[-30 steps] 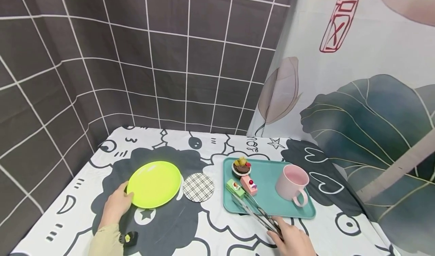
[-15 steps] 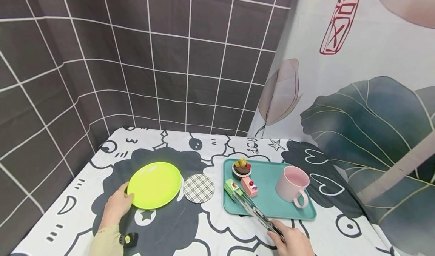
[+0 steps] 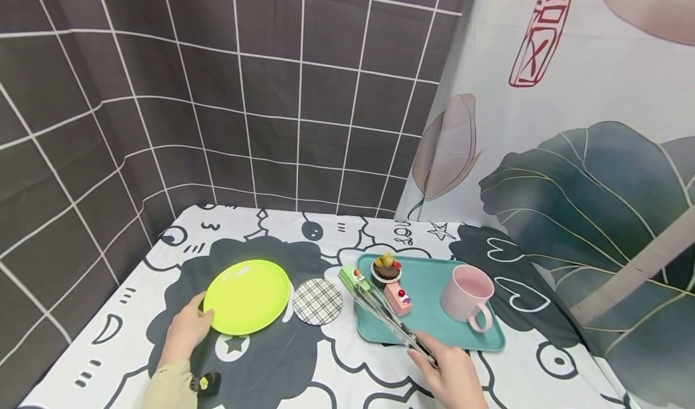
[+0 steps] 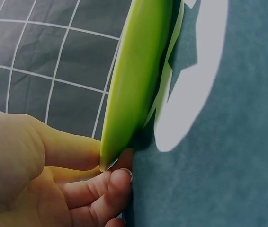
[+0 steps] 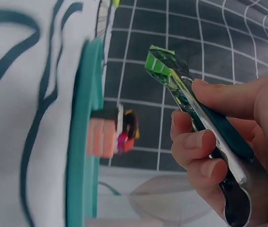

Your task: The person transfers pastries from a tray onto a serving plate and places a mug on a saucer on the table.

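My right hand [image 3: 453,370] grips metal tongs [image 3: 388,317], squeezed around a small green cake slice [image 3: 354,278]. In the right wrist view the green cake [image 5: 158,64] is lifted clear of the teal tray [image 5: 79,142], held at the tong tips. In the head view it overlaps the tray's left edge. On the left, my left hand [image 3: 187,327] pinches the near-left rim of a lime-green plate [image 3: 247,297], thumb on top and fingers beneath, as the left wrist view shows. A pink cake slice [image 3: 398,299] and a chocolate cupcake with fruit [image 3: 386,270] sit on the tray.
A pink mug [image 3: 467,294] stands on the right half of the tray [image 3: 423,270]. A round plaid coaster [image 3: 317,301] lies between plate and tray. Dark grid-patterned cloth [image 3: 271,95] hangs behind the table, and a leaf-printed curtain [image 3: 586,186] hangs at right.
The tongs have closed on the green cake, which has come up off the tray and moved left to its edge. My right hand has shifted left; the left hand and plate stay put.
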`<state>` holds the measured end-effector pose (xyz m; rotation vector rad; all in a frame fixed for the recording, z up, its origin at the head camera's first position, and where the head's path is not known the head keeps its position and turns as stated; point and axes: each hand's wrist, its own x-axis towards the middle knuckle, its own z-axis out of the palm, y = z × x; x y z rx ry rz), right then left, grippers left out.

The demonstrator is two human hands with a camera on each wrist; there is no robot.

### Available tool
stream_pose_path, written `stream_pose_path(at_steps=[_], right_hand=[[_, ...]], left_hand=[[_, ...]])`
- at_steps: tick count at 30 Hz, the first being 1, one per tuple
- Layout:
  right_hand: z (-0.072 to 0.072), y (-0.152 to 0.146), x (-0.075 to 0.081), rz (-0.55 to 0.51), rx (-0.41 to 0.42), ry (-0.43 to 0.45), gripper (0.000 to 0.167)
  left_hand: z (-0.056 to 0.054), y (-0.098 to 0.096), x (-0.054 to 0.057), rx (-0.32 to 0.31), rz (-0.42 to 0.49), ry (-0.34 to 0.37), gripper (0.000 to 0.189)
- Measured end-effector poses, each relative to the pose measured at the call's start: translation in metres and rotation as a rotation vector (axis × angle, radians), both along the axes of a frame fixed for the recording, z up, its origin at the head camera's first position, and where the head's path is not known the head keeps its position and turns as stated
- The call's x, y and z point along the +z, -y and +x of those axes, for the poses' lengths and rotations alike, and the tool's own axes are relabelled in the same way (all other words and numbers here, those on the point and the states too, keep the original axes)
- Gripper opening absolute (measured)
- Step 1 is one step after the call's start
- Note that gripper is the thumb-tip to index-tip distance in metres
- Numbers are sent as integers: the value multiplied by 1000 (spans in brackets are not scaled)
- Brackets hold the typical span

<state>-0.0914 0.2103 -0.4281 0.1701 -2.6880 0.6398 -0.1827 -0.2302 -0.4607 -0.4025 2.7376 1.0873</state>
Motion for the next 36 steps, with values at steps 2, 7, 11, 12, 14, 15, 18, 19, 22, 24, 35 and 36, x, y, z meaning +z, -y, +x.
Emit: stream_pose_path(at_steps=[2, 7, 11, 12, 14, 15, 18, 19, 22, 24, 35, 36], right_hand=[[-3, 6, 1, -14, 35, -54, 24], [-11, 20, 2, -61, 102, -42, 23], [-15, 30, 3, -105, 158, 40, 25], [-15, 33, 4, -112, 172, 53, 26], [-17, 39, 4, -111, 198, 64, 26], [-18, 42, 3, -108, 213, 66, 26], [-22, 51, 2, -78, 261, 34, 26], [-24, 53, 1, -65, 278, 19, 26], [-28, 62, -1, -32, 330, -8, 25], [-31, 67, -3, -1, 360, -32, 23], [-44, 93, -3, 93, 430, -76, 21], [-45, 95, -3, 93, 438, -72, 21]], left_hand=[[0, 0, 0, 2, 4, -2, 60], [0, 1, 0, 10, 16, -9, 60], [-1, 1, 0, 8, 14, -19, 60], [-1, 1, 0, 8, 14, -21, 60], [0, 1, 0, 6, 13, -24, 59], [0, 1, 0, 5, 14, -25, 59], [0, 1, 0, 8, 15, -28, 59], [0, 1, 0, 8, 15, -30, 59], [0, 1, 0, 8, 16, -42, 59], [0, 1, 0, 4, 16, -52, 58], [-1, 0, 0, 24, 19, -73, 57], [-1, 0, 0, 26, 16, -76, 57]])
